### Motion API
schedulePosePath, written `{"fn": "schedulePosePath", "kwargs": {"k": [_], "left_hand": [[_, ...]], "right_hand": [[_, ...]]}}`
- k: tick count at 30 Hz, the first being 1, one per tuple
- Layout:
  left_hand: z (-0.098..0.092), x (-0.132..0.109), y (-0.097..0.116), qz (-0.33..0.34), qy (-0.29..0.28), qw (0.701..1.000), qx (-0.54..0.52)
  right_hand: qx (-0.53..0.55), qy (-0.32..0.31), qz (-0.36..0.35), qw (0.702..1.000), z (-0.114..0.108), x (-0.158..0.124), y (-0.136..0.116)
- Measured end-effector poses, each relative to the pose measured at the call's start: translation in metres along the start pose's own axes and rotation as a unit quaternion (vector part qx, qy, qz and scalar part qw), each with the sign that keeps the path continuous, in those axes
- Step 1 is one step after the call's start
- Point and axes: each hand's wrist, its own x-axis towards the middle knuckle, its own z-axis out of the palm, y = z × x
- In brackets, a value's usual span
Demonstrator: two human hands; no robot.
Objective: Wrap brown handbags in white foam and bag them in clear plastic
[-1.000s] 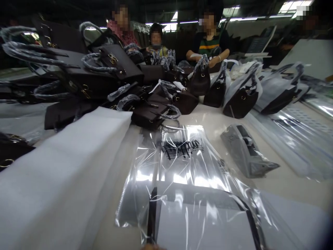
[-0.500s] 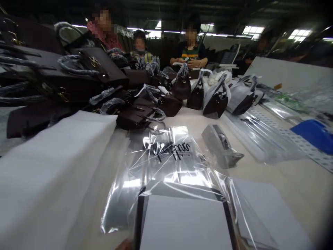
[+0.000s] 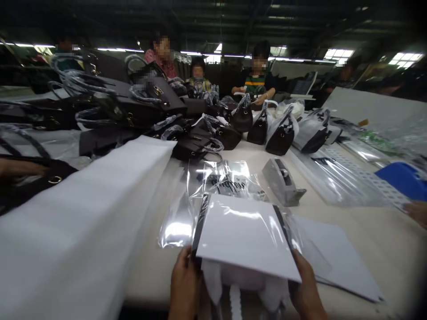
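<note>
At the front of the table, a flat dark-edged item topped by a white card [image 3: 247, 235] is partly inside a clear plastic bag [image 3: 230, 211]. My left hand [image 3: 184, 282] grips its left side, and my right hand [image 3: 305, 284] grips the right; some fingers are hidden behind it. Below the card's near edge, white wrapped parts [image 3: 236, 284] stick out, too blurred to name. Just beyond lie clear printed plastic bags [image 3: 230, 175]. A grey tape dispenser [image 3: 283, 180] stands to their right. White sheets [image 3: 336, 253] lie beside my right hand.
A long stack of white foam sheets [image 3: 100, 204] fills the left. Dark handbags [image 3: 167, 93] pile up behind. Plastic sleeves [image 3: 347, 182] and a blue object [image 3: 400, 180] lie right. Other people's hands appear at the left [image 3: 23, 169] and right [image 3: 416, 211] edges; several people are behind.
Both my hands have come into view on the sides of the dark-edged item. The white card now sits further up and under the plastic. The view has turned left.
</note>
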Motion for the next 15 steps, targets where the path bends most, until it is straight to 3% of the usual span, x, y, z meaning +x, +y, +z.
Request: {"fn": "schedulePosePath", "kwargs": {"k": [2, 5, 10, 15], "left_hand": [[0.000, 0.013, 0.024, 0.030, -0.035, 0.997, 0.054], [-0.003, 0.044, 0.062, 0.080, -0.044, 0.989, 0.116], [-0.008, 0.101, 0.111, 0.155, 0.001, 0.950, 0.271], [-0.003, 0.126, 0.158, 0.184, 0.005, 0.902, 0.390]], "right_hand": [[0.024, -0.092, 0.051, 0.994, 0.000, 0.030, -0.029], [0.002, -0.152, 0.115, 0.982, -0.008, 0.084, -0.061], [-0.129, -0.164, 0.189, 0.960, -0.026, 0.166, -0.082], [-0.187, -0.167, 0.196, 0.948, -0.044, 0.210, -0.107]]}}
